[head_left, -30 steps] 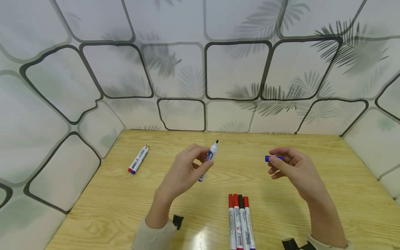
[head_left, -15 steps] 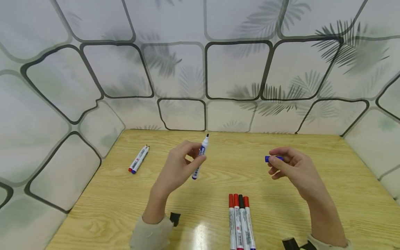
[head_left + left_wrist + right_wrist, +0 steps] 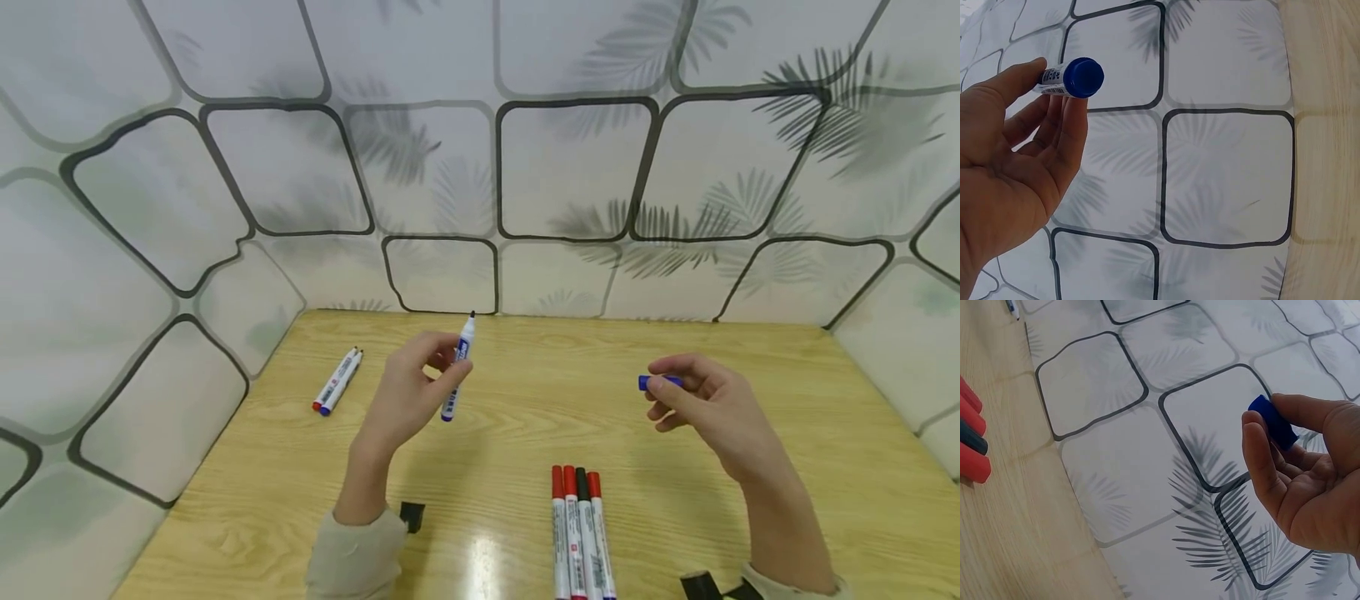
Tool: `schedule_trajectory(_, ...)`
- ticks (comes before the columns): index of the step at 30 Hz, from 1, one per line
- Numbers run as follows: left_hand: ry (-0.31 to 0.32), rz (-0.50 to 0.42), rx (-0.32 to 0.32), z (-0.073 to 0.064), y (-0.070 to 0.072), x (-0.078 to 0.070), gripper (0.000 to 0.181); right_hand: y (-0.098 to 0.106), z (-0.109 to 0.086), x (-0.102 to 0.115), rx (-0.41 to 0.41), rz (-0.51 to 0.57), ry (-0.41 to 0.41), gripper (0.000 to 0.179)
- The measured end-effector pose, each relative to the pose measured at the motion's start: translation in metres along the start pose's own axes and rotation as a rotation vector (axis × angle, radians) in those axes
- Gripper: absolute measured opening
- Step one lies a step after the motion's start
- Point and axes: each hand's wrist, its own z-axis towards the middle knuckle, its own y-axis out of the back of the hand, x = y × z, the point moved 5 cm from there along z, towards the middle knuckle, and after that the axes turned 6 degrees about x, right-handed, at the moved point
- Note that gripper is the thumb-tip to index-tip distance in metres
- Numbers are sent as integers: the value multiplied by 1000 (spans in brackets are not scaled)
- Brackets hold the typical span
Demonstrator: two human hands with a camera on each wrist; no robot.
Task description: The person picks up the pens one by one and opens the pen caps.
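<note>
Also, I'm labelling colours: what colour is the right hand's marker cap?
The marker cap is blue, clearest in the right wrist view.

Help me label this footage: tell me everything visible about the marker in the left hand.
The marker is white, plastic-looking, with blue printing, a blue bottom end and a dark tip, uncapped. Held above the table, it points tip upward in the head view, leaning slightly right. The left hand pinches it between thumb and fingers.

Indoor tabletop spot, room type unclear: wood-grain table (image 3: 543, 400), leaf-printed wall covering (image 3: 573, 179) around three sides.
</note>
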Motion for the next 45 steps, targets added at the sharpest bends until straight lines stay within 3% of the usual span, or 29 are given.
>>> schedule_trajectory(9, 92, 37, -45, -1, 12, 16, 25, -2, -1, 0, 10, -23, -5, 16)
schedule_trajectory(20, 288, 50, -7, 5, 28, 48, 34, -3, 4, -1, 30, -41, -7, 22)
schedule_trajectory(31, 371, 199, 55, 13, 42, 82, 31, 1, -1, -2, 27, 16, 13, 15)
schedule_trajectory(35, 389, 204, 78, 12, 46, 94, 31, 0, 0, -2, 24, 31, 30, 15)
schedule_trajectory(45, 443, 259, 133, 11, 50, 107, 28, 1, -2, -1, 30, -14, 21, 16)
